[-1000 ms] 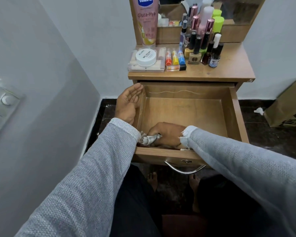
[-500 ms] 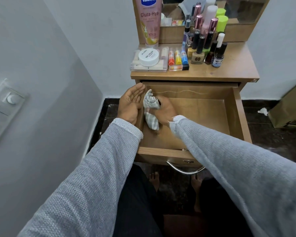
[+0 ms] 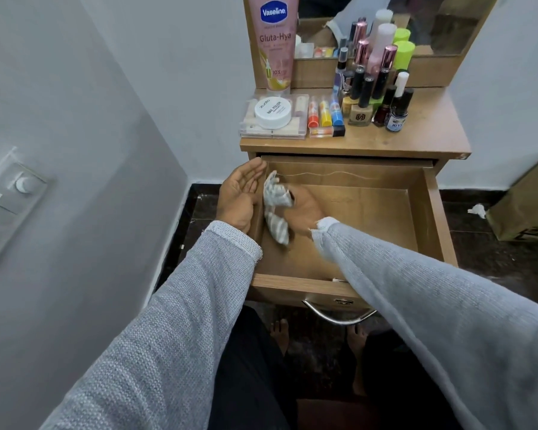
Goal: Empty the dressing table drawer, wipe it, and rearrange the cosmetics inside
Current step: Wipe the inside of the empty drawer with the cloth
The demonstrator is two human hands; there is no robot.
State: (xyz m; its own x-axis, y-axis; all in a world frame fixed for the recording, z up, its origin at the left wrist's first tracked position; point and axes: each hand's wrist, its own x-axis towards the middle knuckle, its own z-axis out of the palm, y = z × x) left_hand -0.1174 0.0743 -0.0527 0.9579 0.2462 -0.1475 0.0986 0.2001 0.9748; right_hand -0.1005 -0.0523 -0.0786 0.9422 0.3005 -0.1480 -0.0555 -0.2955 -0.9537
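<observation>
Drawer pulled out, nothing in it but my right hand. Right grip clenched on striped cloth, pressed against the drawer's left inner wall. Left hand released, palm up, resting on the outside of that left wall. Cosmetics all up on the tabletop: Vaseline tube, nail polish jar, bottles clustered by the mirror

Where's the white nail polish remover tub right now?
The white tub sits on the left part of the dressing table top, on a clear flat case, in front of the pink Vaseline tube.
</observation>
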